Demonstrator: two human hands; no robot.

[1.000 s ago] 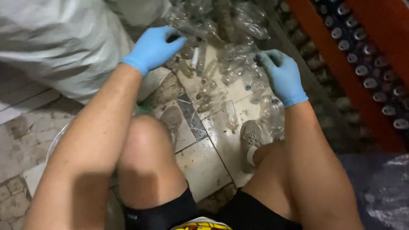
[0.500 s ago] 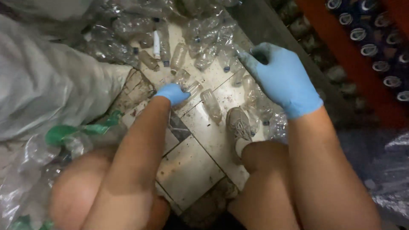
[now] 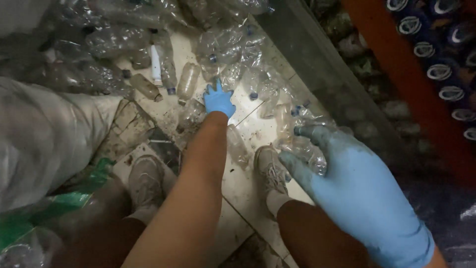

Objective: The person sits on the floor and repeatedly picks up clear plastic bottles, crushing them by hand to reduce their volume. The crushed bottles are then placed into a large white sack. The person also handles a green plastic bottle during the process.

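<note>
**Head view: gloved hands over a heap of crushed bottles**

Head cam looked down on a big translucent plastic sack [image 3: 39, 144], slumped at left w/ a green bag [image 3: 59, 208] below. Crushed clear plastic bottles [image 3: 233, 49] lay strewn on the cracked tile floor [image 3: 243, 193]. Right hand [image 3: 357, 188], blue glove, fingers spread, open, gripped nothing. Left hand [image 3: 218, 100] reached in, fingers out, touching bottles. A small white bottle [image 3: 155, 64] lay among them; no labels legible.

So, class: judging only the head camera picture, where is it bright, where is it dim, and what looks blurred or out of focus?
Head view: light falls brightest on the pale floor tiles beyond the left hand, with glare on the clear plastic bottles; the right edge by the orange shelf sinks into shadow; the right hand, close to the lens, looks soft and large; the white sack is hazy.
</note>
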